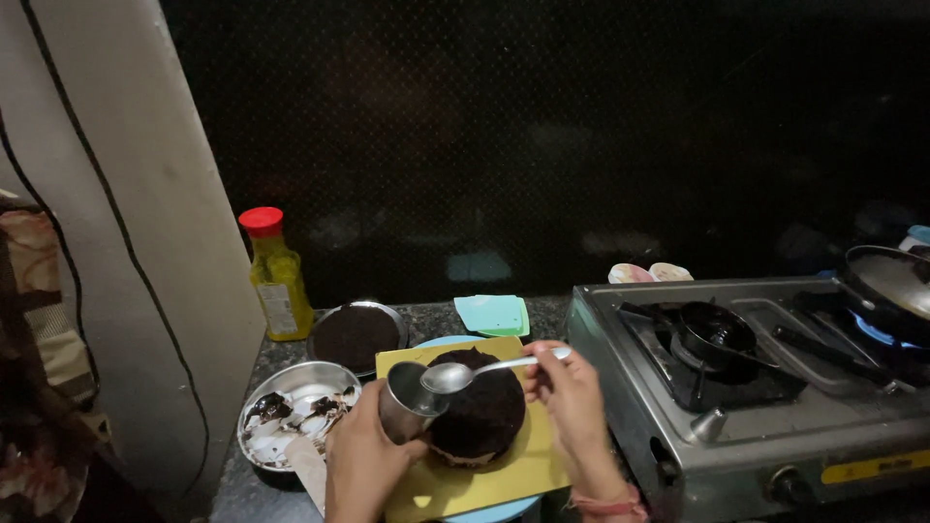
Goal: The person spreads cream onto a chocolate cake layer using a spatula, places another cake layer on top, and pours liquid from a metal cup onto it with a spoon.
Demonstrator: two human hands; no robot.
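Observation:
My left hand (360, 457) grips a small steel cup (406, 399), tilted beside a dark round chocolate cake (481, 412). My right hand (572, 392) holds a metal spoon (465, 373) by its handle, the bowl of the spoon hovering over the cake's left edge, next to the cup's rim. The cake sits on a yellow board (504, 476) that rests on a light blue round plate (504, 509).
A steel bowl (291, 407) smeared with chocolate and cream stands at the left. Behind it are a round tin of dark cake (356, 335), a yellow bottle with a red cap (275, 275) and green scrapers (494, 314). A gas stove (765, 387) with a pan (886, 283) fills the right.

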